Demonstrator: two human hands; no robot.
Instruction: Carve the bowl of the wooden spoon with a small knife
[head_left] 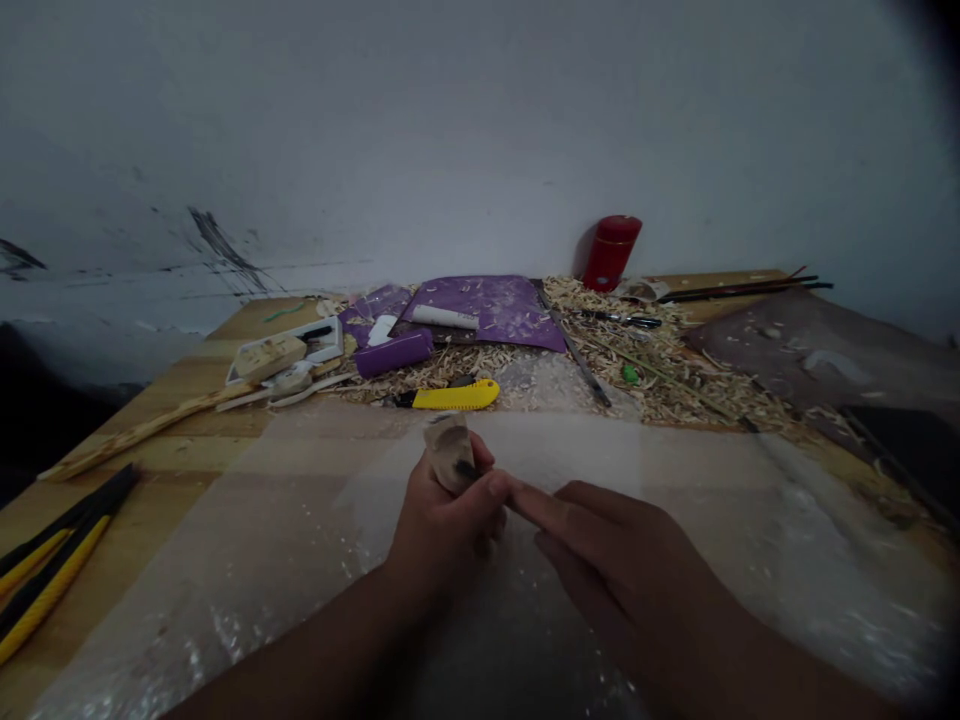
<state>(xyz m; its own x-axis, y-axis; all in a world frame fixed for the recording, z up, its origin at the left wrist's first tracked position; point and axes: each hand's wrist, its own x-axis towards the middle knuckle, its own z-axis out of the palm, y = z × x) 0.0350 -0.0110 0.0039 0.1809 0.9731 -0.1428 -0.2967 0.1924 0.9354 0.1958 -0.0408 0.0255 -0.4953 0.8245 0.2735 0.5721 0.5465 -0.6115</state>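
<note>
My left hand (454, 510) is wrapped round a small pale piece that looks like carved wood (451, 450), with a dark patch near its lower end. Its upper end sticks out above my fingers; the rest is hidden in the palm. From the right, my right hand (611, 540) reaches over with its index finger stretched out, the tip meeting my left thumb beside the piece. The other right fingers are apart and loosely bent, and I see nothing in them. Just beyond my hands lies a yellow utility knife (457, 395).
Clear plastic sheeting (300, 560) covers the wooden table. Behind are wood shavings (675, 375), purple sandpaper (487, 305), a purple roll (394, 353) and a red container (612, 253). At left lie a white tray (330, 340), a stick (150, 430) and yellow-black handles (60, 560).
</note>
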